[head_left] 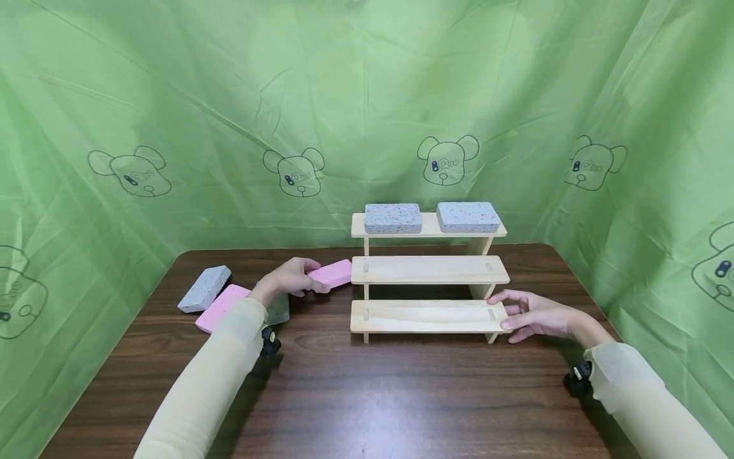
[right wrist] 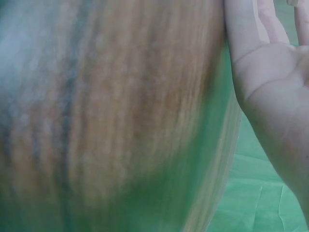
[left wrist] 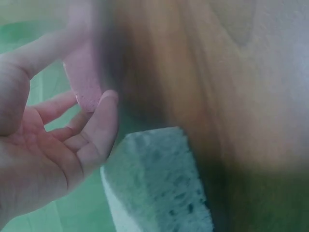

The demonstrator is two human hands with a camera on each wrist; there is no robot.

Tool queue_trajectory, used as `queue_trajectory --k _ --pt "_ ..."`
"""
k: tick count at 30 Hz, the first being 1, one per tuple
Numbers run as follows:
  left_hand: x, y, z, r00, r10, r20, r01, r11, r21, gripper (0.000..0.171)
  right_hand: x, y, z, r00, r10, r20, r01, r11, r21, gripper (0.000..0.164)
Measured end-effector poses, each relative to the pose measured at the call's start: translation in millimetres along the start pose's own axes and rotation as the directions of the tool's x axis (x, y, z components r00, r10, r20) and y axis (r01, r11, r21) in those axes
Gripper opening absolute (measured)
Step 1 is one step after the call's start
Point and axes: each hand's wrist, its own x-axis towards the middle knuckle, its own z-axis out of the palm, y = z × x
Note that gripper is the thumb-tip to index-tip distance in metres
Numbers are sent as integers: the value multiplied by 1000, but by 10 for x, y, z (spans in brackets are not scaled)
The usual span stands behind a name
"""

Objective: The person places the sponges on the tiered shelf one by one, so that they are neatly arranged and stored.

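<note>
Left hand (head_left: 292, 275): partly closed, holding a pink block (head_left: 334, 274) by its left end, thumb on one side and fingertips on the other; the left wrist view shows a gap between palm and block. Block's long axis runs mostly left-right in the head view, its free end pointing right and slightly away from the person, at the left end of the middle board of a three-tier wooden shelf (head_left: 430, 270). Contact between block and board: cannot tell; likewise whether the block is lifted. Right hand (head_left: 539, 313): partly open around the right end of the lowest board, thumb at the front and index finger behind, gripping that end; its fingertips lie mostly outside the right wrist view. Near the left wrist, a grey-green block (head_left: 279, 310) lies on the dark wood worktop (head_left: 367, 389), partly hidden by the arm. Farther left, a second pink block (head_left: 220, 307) and a blue-grey block (head_left: 204, 289) lie side by side, both slanting from near left to far right. On the top tier, two speckled blocks (head_left: 392, 218) sit apart, long axes left-right. Behind, a green curtain (head_left: 367, 95) with printed bear heads.
</note>
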Motion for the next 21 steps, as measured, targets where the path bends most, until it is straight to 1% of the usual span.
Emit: queue_trajectory --k 2,7,10,13,18,20,21 --pt "-36 27 -32 1000 -11 -6 11 1000 -14 74 2 1 8 1000 5 -5 -5 1000 -2 46" --pt "-162 112 -161 1000 -20 -14 20 1000 -16 80 3 -5 24 1000 6 -18 -6 1000 -16 47" --pt "-229 155 -245 1000 -8 -23 8 1000 -16 81 -6 -8 19 1000 7 -21 -7 1000 -21 46" --pt "-292 209 -324 999 26 -37 -26 1000 2 81 -6 -6 11 1000 7 -19 -7 1000 -19 47" --pt "-393 351 -420 990 132 -54 -129 989 68 83 1 -1 0 1000 6 -25 -7 1000 -24 46" --pt "-444 425 -447 986 155 -65 -150 986 77 84 2 2 -4 1000 7 -26 -7 1000 -25 46" --pt "-466 460 -457 985 159 -66 -155 986 67 84 3 6 -7 1000 8 -26 -8 1000 -25 46"
